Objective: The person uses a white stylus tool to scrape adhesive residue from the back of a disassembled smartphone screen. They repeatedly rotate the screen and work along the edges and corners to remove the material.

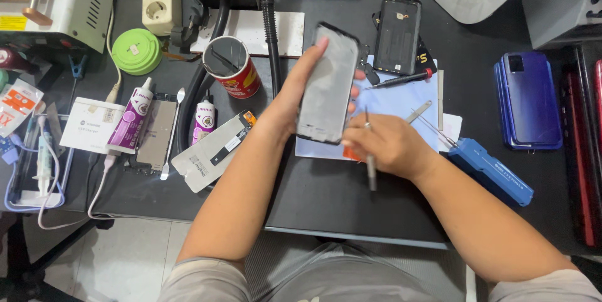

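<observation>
So the phone screen panel (328,85) is up off the black bench (326,201), held tilted in the left hand (295,98), fingers wrapped round its long edge. Looks like it's already separated from the body, since a black back housing (397,34) lies apart, further up the bench, insides showing. The right hand (382,145) is closed round a thin metal tool (370,170) at the panel's lower edge, so I'd guess cleaning or prying is mid-way, nothing reassembled yet. The panel face looks dull grey and smooth, with rounded corners. Under it sits a pale blue mat (401,101), flat and matte. Left of that, purple-labelled glue tubes (133,117) and a red can (233,67). Far right, a glossy blue phone back (530,98)
</observation>
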